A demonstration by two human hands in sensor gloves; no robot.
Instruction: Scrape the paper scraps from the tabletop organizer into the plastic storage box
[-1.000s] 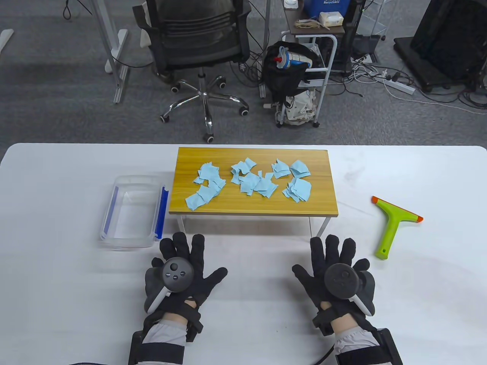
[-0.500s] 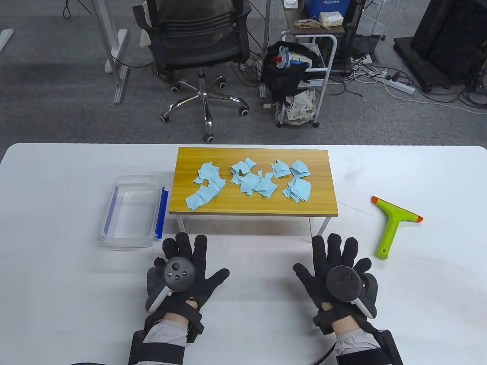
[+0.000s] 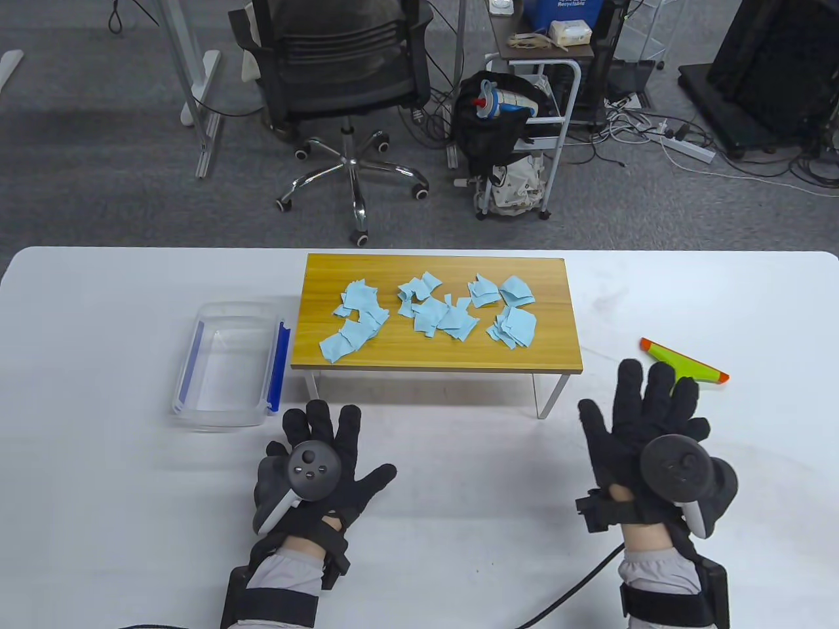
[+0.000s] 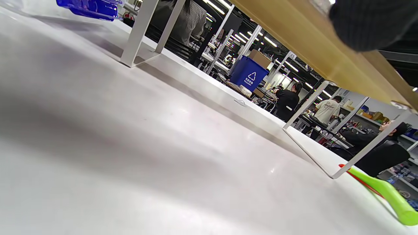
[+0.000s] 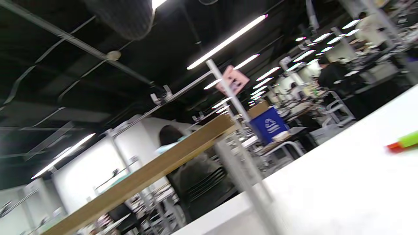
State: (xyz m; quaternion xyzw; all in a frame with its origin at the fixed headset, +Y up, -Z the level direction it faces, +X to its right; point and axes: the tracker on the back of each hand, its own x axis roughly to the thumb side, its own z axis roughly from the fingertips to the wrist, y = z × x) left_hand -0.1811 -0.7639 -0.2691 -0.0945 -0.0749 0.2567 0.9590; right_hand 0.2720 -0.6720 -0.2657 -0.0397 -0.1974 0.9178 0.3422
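Note:
Several light blue paper scraps (image 3: 432,313) lie spread on the wooden tabletop organizer (image 3: 367,357), a low shelf on white legs. A clear plastic storage box (image 3: 228,363) with blue clips stands open just left of it. A green scraper (image 3: 688,367) with orange tips lies on the table at the right; it also shows in the left wrist view (image 4: 388,195). My right hand (image 3: 645,409) hovers with fingers spread over the scraper's handle, hiding it. My left hand (image 3: 324,439) rests flat and empty on the table in front of the organizer.
The white table (image 3: 98,498) extends around everything. Beyond its far edge stand an office chair (image 3: 341,85) and a small cart (image 3: 531,131) on the floor.
My right hand has lifted and moved right and forward, now over the scraper's handle. My left hand has barely moved.

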